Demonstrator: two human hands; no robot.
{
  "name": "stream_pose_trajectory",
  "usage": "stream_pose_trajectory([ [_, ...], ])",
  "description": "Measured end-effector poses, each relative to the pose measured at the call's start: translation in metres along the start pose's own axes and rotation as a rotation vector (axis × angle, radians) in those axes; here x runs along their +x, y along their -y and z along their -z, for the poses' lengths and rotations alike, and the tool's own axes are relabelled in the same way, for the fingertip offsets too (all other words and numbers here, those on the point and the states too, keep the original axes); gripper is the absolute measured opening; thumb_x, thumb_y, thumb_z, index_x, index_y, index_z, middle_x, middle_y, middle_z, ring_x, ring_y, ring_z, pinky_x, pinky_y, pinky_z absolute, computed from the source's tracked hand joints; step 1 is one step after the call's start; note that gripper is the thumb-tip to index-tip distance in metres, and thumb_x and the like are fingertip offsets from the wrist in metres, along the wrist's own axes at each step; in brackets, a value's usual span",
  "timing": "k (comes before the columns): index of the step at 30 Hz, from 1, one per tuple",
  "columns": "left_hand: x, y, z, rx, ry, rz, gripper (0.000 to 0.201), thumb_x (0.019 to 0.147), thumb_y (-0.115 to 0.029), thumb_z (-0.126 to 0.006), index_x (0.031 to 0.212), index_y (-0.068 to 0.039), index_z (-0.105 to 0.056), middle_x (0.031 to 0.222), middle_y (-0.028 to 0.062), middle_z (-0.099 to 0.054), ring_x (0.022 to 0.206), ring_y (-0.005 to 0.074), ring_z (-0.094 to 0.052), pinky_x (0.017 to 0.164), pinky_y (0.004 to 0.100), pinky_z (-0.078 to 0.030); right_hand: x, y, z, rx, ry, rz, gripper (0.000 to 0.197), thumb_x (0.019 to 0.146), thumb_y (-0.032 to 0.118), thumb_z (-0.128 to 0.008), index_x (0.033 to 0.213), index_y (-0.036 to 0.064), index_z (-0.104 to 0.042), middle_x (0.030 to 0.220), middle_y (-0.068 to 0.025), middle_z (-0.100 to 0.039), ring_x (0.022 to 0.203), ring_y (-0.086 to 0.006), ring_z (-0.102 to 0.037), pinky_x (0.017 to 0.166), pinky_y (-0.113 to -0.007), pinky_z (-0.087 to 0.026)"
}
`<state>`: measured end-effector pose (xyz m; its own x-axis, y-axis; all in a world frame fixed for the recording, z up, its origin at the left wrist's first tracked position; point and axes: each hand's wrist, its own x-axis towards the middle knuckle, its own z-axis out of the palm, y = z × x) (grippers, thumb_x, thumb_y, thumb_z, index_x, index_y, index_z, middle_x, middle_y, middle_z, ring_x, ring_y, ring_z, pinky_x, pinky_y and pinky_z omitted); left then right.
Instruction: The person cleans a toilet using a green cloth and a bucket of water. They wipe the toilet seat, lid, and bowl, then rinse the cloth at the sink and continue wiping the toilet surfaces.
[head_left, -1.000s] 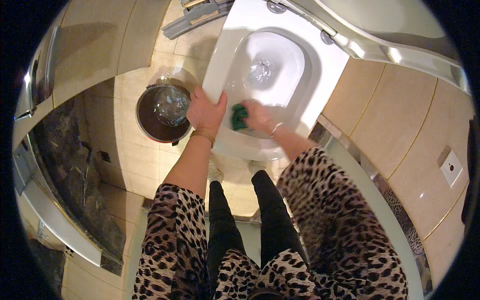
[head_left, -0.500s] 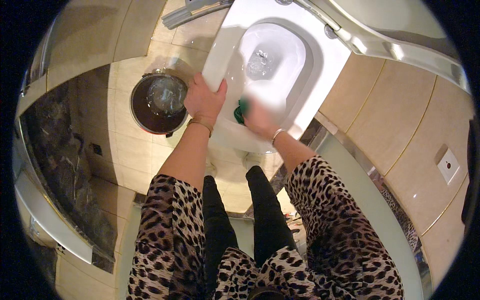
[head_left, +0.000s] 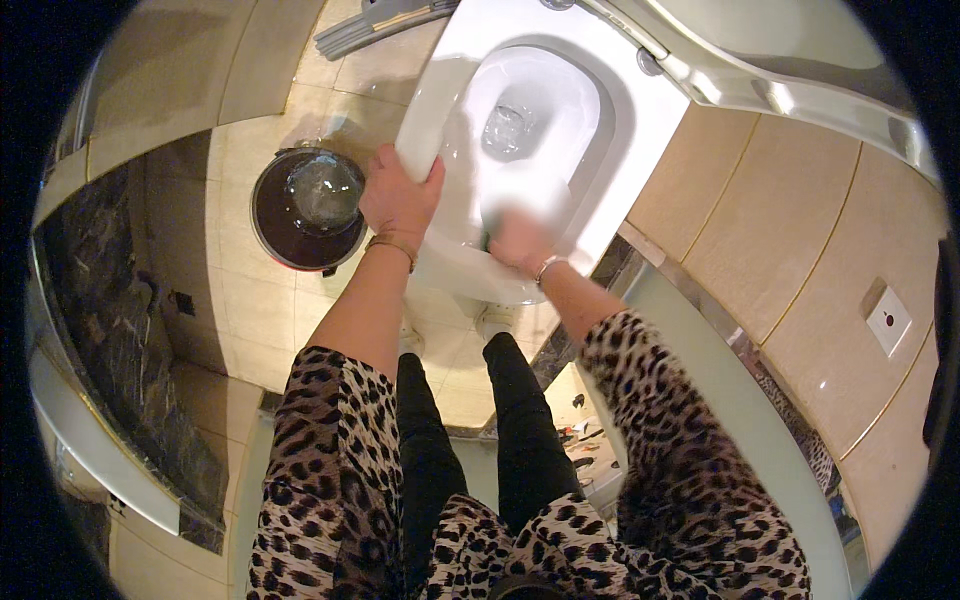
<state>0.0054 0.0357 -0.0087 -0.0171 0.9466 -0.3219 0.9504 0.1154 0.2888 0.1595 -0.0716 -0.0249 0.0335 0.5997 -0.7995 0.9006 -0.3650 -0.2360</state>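
A white toilet stands in front of me, with some water at the bottom of its bowl. My left hand is closed over the toilet's left rim, thumb on the inner side. Inside the near part of the bowl is my right hand, blurred and closed around a green scrubbing pad. Most of the pad is hidden behind the fingers, and a whitish blur covers the area just beyond them.
To the left of the toilet, a round dark bucket holds shiny liquid on the tiled floor. The raised lid is at the upper right. Grey slats lie at the top. A tiled wall with a socket plate rises on the right.
My right hand has moved slightly down and turned, so less of the green pad shows. My left hand keeps its hold on the rim. The whole view has shifted a little.
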Motion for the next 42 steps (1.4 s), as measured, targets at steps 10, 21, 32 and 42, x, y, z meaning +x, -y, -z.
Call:
stream_pose_trajectory([
  [10, 0.004, -0.006, -0.004, 0.01, -0.021, -0.062, 0.06, 0.074, -0.055, -0.069, 0.104, -0.005, -0.051, 0.097, 0.0177, -0.062, 0.084, 0.036, -0.066, 0.067, 0.0459, -0.054, 0.064, -0.079, 0.053, -0.724, 0.077, -0.032, 0.023, 0.091, 0.022, -0.051, 0.109, 0.0134, -0.063, 0.111, -0.0091, -0.065, 0.112, -0.026, -0.058, 0.082, -0.047, -0.048],
  [21, 0.002, -0.003, 0.001, 0.038, -0.043, -0.016, 0.062, 0.074, -0.056, -0.069, 0.103, -0.005, -0.051, 0.098, 0.0192, -0.062, 0.086, 0.0369, -0.066, 0.069, 0.0469, -0.054, 0.059, 0.043, -0.015, 0.396, 0.014, 0.214, 0.03, 0.088, 0.023, -0.055, 0.109, 0.0029, -0.065, 0.11, -0.0253, -0.065, 0.106, -0.0391, -0.062, 0.093, -0.045, -0.048],
  [32, 0.006, -0.006, 0.0, -0.002, -0.037, 0.009, 0.069, 0.077, -0.066, -0.063, 0.102, -0.003, -0.052, 0.098, 0.0198, -0.063, 0.087, 0.0379, -0.065, 0.071, 0.0478, -0.053, 0.08, 0.01, -0.017, 0.417, -0.132, 0.548, 0.037, 0.073, 0.011, -0.067, 0.11, 0.011, -0.068, 0.108, -0.0198, -0.064, 0.105, -0.0408, -0.058, 0.098, -0.045, -0.044],
  [42, 0.003, -0.018, 0.004, -0.014, -0.017, -0.02, 0.072, 0.078, -0.068, -0.061, 0.103, -0.002, -0.05, 0.098, 0.0216, -0.062, 0.085, 0.0397, -0.065, 0.069, 0.0483, -0.053, 0.127, 0.033, 0.018, 1.246, -0.185, 0.248, 0.035, 0.083, 0.006, -0.062, 0.118, 0.0002, -0.062, 0.109, -0.017, -0.067, 0.101, -0.0297, -0.062, 0.093, -0.038, -0.048],
])
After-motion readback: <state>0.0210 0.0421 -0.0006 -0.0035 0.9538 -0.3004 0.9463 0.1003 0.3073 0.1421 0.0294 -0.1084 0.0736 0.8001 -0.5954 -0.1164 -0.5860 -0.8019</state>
